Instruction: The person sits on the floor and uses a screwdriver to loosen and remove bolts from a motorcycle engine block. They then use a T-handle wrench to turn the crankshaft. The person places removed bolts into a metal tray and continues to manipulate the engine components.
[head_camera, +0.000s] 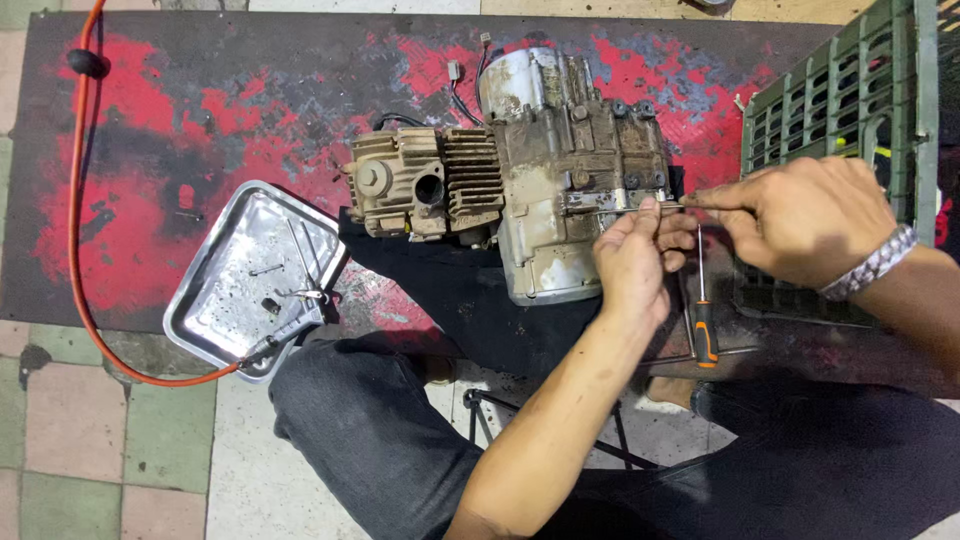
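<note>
Both hands (720, 235) — on engine (540, 170)

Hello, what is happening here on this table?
A seated person works on a dirty small engine lying on a red and black table. Both hands meet at its right side: the left hand and right hand pinch a thin metal tool. A screwdriver and metal tray lie nearby.

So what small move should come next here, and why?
Probably seat the thin tool on a fastener of the engine: the right hand holds its handle end level while the left hand pinches the shaft right at the casing.
</note>
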